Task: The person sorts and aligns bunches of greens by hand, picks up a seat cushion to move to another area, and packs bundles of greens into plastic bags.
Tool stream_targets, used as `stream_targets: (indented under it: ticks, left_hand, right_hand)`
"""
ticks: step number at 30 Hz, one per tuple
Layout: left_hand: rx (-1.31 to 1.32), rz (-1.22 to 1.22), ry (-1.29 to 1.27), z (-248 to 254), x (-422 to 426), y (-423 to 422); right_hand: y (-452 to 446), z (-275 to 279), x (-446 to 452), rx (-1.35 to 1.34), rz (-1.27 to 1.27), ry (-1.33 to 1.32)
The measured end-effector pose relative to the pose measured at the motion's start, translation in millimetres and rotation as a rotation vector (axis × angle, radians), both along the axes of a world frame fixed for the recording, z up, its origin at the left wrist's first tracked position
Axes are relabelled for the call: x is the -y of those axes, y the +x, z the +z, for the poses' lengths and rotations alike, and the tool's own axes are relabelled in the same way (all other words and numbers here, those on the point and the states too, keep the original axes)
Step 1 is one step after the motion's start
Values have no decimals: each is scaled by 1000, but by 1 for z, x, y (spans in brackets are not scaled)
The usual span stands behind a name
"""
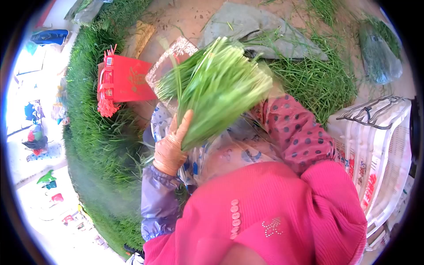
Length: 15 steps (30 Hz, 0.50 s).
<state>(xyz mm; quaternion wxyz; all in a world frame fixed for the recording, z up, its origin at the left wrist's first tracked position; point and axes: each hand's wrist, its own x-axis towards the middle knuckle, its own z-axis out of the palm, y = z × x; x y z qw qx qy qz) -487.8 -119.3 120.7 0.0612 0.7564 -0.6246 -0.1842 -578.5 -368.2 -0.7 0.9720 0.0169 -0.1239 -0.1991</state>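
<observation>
Brown floor (pixel 176 20). Bunch (pixel 221 97): slants from left fingers (pixel 184 125), touching, grip unclear, toward floor's far right corner; right fingers hidden, cannot tell.

Over on the right there's a white plastic crate (pixel 394 148) with a dark wire rack (pixel 369 113) at its top edge. Up top, a big grey sheet (pixel 227 24) is lying on the brown floor (pixel 176 15), kinda rumpled. Clear plastic bag (pixel 388 70) sits upper right. Far left's pretty blown out, but I can spot a blue packet (pixel 49 36) and small green (pixel 46 177) and red bits (pixel 57 198).
</observation>
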Motion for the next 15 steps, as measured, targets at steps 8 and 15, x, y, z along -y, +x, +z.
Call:
stream_targets:
  ticks: [8,15]
  left_hand:
    - [249,-89,19,-49,-48,-33]
    - [-322,-209,382,45,-38,17]
  right_hand:
    - [-22,-4,-19,122,110,-91]
    - [-32,-5,-26,265,176,-208]
